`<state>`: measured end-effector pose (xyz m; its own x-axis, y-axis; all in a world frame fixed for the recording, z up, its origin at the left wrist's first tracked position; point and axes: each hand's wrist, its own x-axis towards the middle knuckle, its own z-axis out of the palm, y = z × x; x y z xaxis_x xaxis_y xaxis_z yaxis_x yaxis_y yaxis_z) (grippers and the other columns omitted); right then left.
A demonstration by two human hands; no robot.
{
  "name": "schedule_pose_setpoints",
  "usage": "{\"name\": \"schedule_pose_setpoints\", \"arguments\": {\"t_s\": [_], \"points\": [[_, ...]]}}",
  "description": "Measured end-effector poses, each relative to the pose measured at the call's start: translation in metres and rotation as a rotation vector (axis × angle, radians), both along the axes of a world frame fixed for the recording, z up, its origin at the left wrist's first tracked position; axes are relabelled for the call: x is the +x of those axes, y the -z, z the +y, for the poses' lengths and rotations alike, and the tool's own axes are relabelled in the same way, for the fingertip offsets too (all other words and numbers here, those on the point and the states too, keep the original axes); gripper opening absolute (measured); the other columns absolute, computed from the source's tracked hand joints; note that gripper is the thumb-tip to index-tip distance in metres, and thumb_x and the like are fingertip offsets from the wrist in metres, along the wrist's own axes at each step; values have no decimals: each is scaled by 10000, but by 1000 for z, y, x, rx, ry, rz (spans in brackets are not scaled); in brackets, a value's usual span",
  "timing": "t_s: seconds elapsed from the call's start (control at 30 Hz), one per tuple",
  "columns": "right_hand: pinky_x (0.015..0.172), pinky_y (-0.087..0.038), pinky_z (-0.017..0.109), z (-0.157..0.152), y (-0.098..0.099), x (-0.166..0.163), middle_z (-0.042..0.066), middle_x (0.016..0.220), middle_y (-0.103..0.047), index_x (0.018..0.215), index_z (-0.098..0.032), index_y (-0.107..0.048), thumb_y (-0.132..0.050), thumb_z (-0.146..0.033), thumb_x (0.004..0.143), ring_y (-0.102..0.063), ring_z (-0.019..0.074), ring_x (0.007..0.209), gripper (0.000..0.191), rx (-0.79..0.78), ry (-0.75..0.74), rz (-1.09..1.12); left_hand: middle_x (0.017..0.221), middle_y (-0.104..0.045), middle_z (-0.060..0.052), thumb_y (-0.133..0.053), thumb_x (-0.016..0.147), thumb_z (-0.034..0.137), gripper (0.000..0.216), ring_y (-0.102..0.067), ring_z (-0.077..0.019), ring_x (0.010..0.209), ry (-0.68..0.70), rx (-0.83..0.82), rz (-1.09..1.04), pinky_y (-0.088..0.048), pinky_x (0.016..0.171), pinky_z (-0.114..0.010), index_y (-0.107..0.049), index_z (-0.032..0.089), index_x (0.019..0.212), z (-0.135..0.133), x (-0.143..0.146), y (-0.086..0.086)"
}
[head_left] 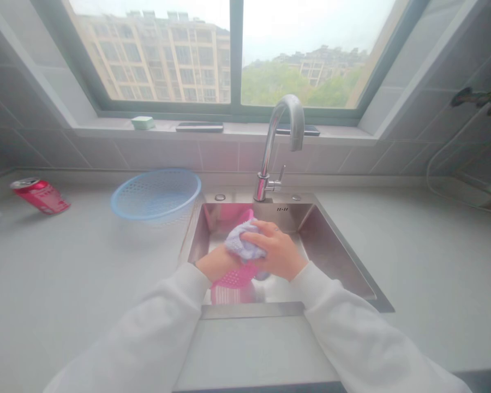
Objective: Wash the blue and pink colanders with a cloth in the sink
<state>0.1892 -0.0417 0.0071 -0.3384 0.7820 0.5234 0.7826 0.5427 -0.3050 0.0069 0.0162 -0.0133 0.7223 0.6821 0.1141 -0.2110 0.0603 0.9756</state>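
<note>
Above a steel sink, the right grip is clamped on a lilac cloth, fingers curled over its top. The left grip meets the cloth's other side, its fingers hidden, so its closure cannot be told. A pink plastic strainer lies directly beneath.

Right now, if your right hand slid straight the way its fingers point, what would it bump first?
The purple cloth comes first: the fingers of your right hand are already on it. Past that, probably the steel side of the sink, though depth is hard to judge here.
</note>
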Motion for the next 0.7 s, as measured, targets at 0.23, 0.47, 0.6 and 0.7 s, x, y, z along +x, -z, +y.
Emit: {"name": "schedule_pose_setpoints", "arguments": {"t_s": [0.23,0.47,0.6,0.7], "points": [[983,-576,441,23,1,37,70,1147,-685,1157,-264,-759,-643,-156,719,-704,267,1055,466,-130,217,293,1220,-728,-111,-703,657,93,697,-686,-316,1096,53,-167,147,-528,977,-470,-646,193,1344,-29,-23,-6],[893,-554,395,-6,5,-21,90,1211,-703,948,-279,-785,-792,-363,820,-648,277,1083,153,108,-75,-12,1243,-714,-112,-851,673,196,636,-633,-321,1244,-17,-77,-49,-466,1112,-461,-681,221,1286,-17,-14,-6],[843,-555,370,10,5,-1,82,1158,-719,992,-283,-783,-682,-345,913,-680,253,1024,143,87,86,121,1141,-735,-92,-752,654,93,599,-652,-323,1158,15,-29,51,-488,1071,-482,-704,197,1241,-20,-19,-9],[866,-563,397,27,2,29,73,1022,-724,1017,-246,-771,-601,-368,941,-705,250,947,222,5,281,315,1138,-737,-76,-641,637,39,638,-655,-318,1118,81,25,215,-501,1038,-482,-699,200,1253,-27,-19,-12]]}}
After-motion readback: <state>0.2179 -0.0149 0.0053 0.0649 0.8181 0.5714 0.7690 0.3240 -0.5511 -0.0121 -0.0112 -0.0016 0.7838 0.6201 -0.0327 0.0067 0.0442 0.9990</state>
